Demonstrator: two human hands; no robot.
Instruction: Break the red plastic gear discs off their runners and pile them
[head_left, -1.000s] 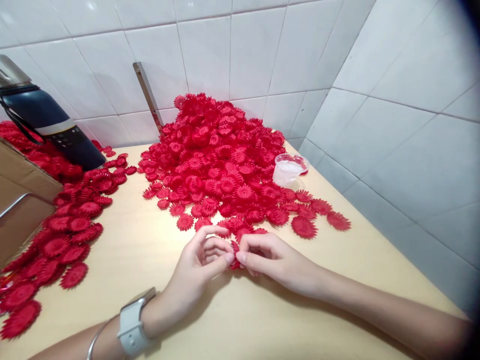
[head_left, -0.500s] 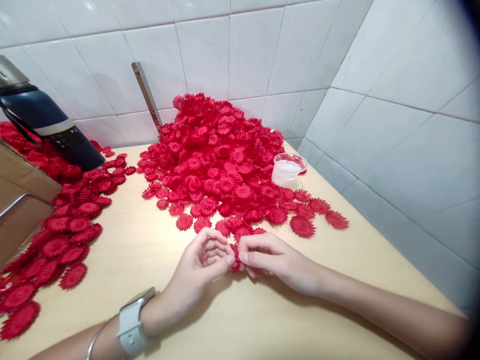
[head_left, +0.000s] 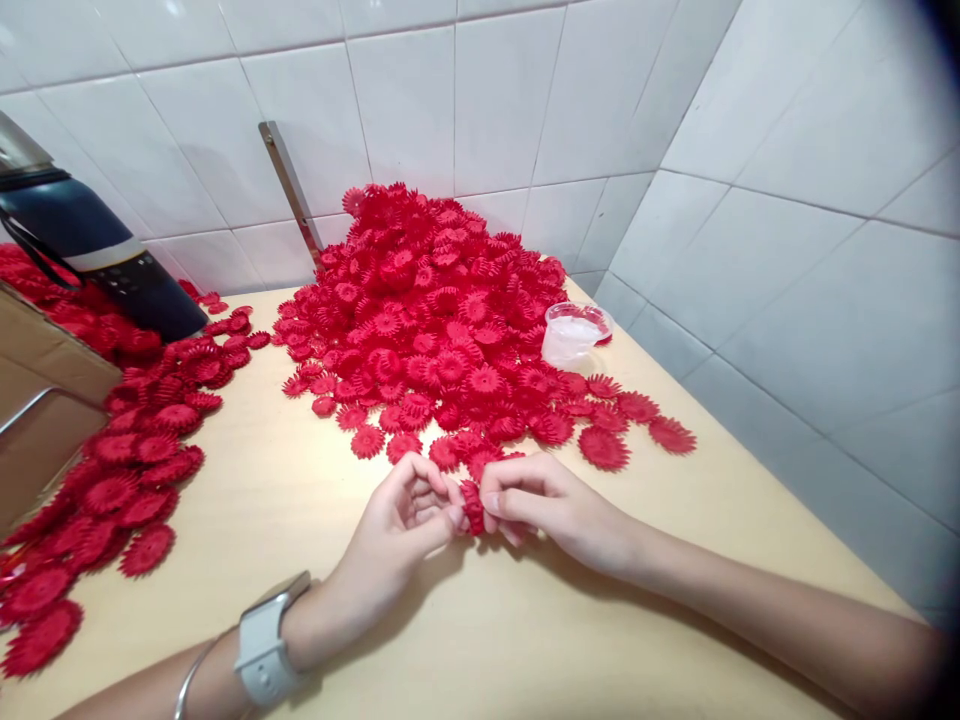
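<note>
Left hand (head_left: 401,520), right hand (head_left: 551,505) pinch red flower (head_left: 472,506)

A small red plastic flower piece with toothed petals (head_left: 472,505) is pinched between the fingertips of both hands, held on edge just above the pale wooden tabletop, near the front of a large heap of like pieces.

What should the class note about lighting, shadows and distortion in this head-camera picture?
Head view: even, soft light; faint shadows under the left hand and right hand on the table; tile lines bow from wide-angle distortion; dark vignette in the right corners; the red flower piece is sharp.
</note>
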